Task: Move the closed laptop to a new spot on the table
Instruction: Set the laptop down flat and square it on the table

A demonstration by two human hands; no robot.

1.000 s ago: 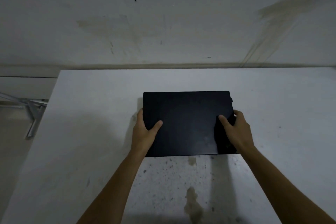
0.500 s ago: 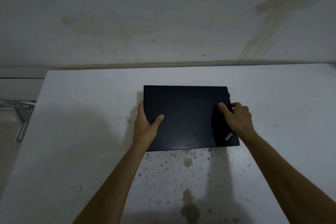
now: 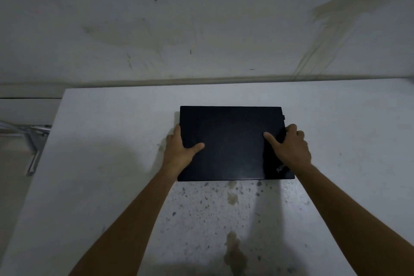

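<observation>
A closed black laptop (image 3: 233, 141) lies flat near the middle of the white table (image 3: 112, 163), its lid logo at the near right corner. My left hand (image 3: 179, 152) grips its left edge, thumb on the lid and fingers curled under the side. My right hand (image 3: 291, 148) grips the right edge the same way, thumb on top. The fingertips of both hands are hidden below the laptop's sides.
The table's near part is speckled and stained (image 3: 233, 251). A stained wall (image 3: 201, 29) rises right behind the far edge. Past the table's left edge stands a metal frame (image 3: 29, 141) on the floor.
The laptop has slid a little away from me toward the wall, both hands staying on its sides. My right hand shifted farther up the right edge, uncovering the logo.
</observation>
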